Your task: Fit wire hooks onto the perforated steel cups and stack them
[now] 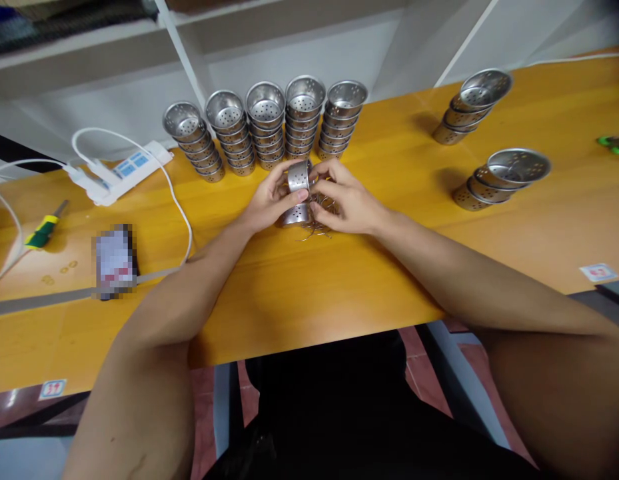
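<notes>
Steel cup (298,176) gripped in L hand (269,202), w/ R hand (352,202) curled by rim (hold unclear), might slip onto adj. wires (319,227) if grip slackens.

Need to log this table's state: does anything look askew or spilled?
The thin wires lie in a loose tangle by the right hand, messy beside the neatly stacked cups. The two far-right stacks seem to lean, possibly just lens distortion.

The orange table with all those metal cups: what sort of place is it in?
Likely a small workshop, though the view can't confirm it: stacks of perforated metal cups stand on the table, a screwdriver lies at the left, and thin wires lie by the right hand.
</notes>
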`<state>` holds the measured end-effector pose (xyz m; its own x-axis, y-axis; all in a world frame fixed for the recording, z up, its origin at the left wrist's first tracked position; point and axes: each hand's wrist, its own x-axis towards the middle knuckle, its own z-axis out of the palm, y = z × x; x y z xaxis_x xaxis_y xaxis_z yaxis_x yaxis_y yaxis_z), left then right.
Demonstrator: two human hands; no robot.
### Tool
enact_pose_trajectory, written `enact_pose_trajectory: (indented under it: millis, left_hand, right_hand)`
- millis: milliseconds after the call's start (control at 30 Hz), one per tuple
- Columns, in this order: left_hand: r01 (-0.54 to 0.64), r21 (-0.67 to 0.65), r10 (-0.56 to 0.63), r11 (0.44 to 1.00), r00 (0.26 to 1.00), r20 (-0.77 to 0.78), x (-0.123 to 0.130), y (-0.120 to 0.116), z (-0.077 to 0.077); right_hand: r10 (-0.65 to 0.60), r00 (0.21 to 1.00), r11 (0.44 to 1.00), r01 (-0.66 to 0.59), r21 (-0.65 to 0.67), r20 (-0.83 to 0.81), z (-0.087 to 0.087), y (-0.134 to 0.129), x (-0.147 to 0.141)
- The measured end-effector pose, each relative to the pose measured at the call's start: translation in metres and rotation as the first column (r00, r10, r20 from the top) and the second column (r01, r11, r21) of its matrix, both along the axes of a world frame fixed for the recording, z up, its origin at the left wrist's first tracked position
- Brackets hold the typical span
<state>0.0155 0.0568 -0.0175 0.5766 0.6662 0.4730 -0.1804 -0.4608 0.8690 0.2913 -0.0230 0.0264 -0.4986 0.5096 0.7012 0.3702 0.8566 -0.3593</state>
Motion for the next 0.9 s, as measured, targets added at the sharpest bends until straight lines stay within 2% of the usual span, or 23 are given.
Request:
enact_pose_trajectory:
  millis: [233, 500, 667, 900]
  left_hand:
    - [-0.050, -0.084, 0.047, 0.995, 0.998, -0.034, -0.002, -0.009, 0.004]
    - [-0.111, -0.072, 0.111, 0.991, 0.994, -0.006, 0.009, -0.017, 0.007]
    - [-0.180, -0.052, 0.179, 0.982, 0.984, -0.019, 0.010, -0.013, 0.005]
    - [-0.176, -0.070, 0.176, 0.982, 0.984, -0.002, 0.015, -0.004, 0.002]
  right_hand:
    - [-0.009, 0.999, 0.994, 0.004, -0.108, -0.050, -0.002, 0.002, 0.000]
    - [-0.019, 0.990, 0.986, -0.005, -0.166, -0.143, 0.000, 0.003, -0.010]
    - [-0.040, 0.981, 0.986, 0.007, -0.167, -0.191, -0.004, 0.002, -0.021]
    - [-0.145, 0.935, 0.970, 0.070, -0.233, -0.323, -0.004, 0.002, -0.031]
